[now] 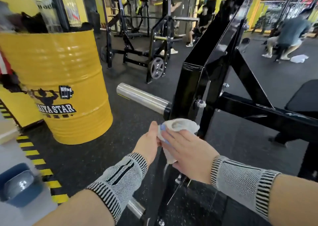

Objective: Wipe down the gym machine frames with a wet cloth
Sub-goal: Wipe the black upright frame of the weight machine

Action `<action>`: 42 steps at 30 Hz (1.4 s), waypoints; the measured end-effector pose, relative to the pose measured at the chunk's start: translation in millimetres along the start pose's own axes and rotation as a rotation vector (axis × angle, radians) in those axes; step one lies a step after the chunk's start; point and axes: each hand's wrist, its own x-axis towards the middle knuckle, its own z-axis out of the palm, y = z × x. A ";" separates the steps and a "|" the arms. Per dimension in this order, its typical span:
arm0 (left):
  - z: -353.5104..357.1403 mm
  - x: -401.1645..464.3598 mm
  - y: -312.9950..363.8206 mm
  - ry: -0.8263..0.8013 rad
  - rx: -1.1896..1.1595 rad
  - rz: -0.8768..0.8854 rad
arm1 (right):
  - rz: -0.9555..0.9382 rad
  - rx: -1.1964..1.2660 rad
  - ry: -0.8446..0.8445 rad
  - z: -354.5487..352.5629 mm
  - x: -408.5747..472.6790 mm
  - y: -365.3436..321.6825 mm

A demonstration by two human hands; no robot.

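A bunched white cloth (182, 126) with a blue edge sits between my two hands, low in the middle of the view. My left hand (148, 144) pinches its left side with thumb and fingers. My right hand (187, 152) lies over the cloth with its fingers closed round the hanging part. The cloth is right against the black machine frame (194, 81), just below the chrome weight peg (141, 96) that sticks out to the left. The frame's glossy upright rises to the upper right, and a black crossbar (258, 108) runs off to the right.
A yellow drum (68, 81) holding bottles stands to the left. Yellow-black hazard tape (36, 158) edges a step at lower left. A black bench pad (302, 96) is at right. Other racks (137, 45) and people (290, 35) are farther back on the dark rubber floor.
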 end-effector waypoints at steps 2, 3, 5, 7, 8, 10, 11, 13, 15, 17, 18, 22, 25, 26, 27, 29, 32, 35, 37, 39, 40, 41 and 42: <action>-1.0 7.9 -13.7 0.033 -0.012 0.056 | -0.056 -0.035 0.014 3.9 -3.3 -1.0; -1.2 11.1 -17.1 0.034 -0.023 0.095 | -0.023 -0.092 0.067 3.9 0.8 9.5; -1.1 16.2 -20.6 0.025 -0.023 0.177 | 0.190 -0.147 0.206 0.7 13.4 40.2; -0.3 22.2 -26.7 0.031 -0.030 0.247 | 0.390 -0.105 0.333 -1.2 22.2 55.1; 0.0 24.1 -30.8 0.041 -0.041 0.277 | 0.413 -0.113 0.357 4.3 25.5 47.2; -0.9 28.9 -40.1 0.049 -0.065 0.328 | 0.327 -0.113 0.331 25.2 25.4 9.1; -1.3 29.5 -44.1 0.046 -0.084 0.340 | 0.255 -0.089 0.322 35.4 22.3 -12.8; -2.3 26.7 -52.5 0.023 -0.070 0.339 | 0.152 -0.012 0.276 44.4 13.3 -41.3; -6.3 25.8 -65.9 0.009 -0.008 0.325 | 0.063 -0.002 0.254 44.0 11.6 -36.6; -11.3 26.1 -76.0 0.013 0.041 0.326 | 0.086 -0.077 0.286 36.9 17.4 -9.3; -11.8 26.0 -77.7 0.013 0.037 0.333 | 0.171 -0.127 0.350 30.9 21.7 8.8; -2.2 23.6 -72.2 0.001 0.011 0.371 | 0.548 -0.057 0.409 23.7 32.4 20.3; 8.2 17.5 -68.6 0.028 0.150 0.420 | 0.679 0.268 0.484 41.5 31.0 -25.9; 9.2 19.0 -71.6 0.038 0.212 0.449 | 0.781 0.429 0.560 42.4 29.3 -36.2; 9.6 18.2 -73.1 0.050 0.257 0.483 | 0.904 0.615 0.602 41.5 27.8 -41.5; 8.4 18.4 -74.2 0.083 0.308 0.521 | 1.059 0.912 0.557 31.6 27.4 -40.7; 9.3 17.0 -73.3 0.088 0.376 0.569 | 1.207 1.004 0.466 28.2 26.6 -21.6; 9.5 14.3 -73.5 0.089 0.385 0.609 | 1.147 1.085 0.429 29.0 18.6 -16.1; 10.0 11.8 -72.0 0.105 0.406 0.625 | 1.073 1.406 0.652 38.0 13.9 -25.6; 9.2 14.0 -72.8 0.090 0.389 0.621 | 1.178 1.703 0.792 49.5 15.4 -30.9; 8.6 16.8 -74.3 0.078 0.362 0.611 | 1.270 1.855 0.799 53.7 15.2 -33.3; 8.2 18.5 -76.6 0.071 0.345 0.596 | 1.350 1.966 0.761 54.9 14.0 -38.8; 8.8 19.5 -78.4 0.068 0.344 0.596 | 1.367 2.004 0.730 55.3 12.5 -50.2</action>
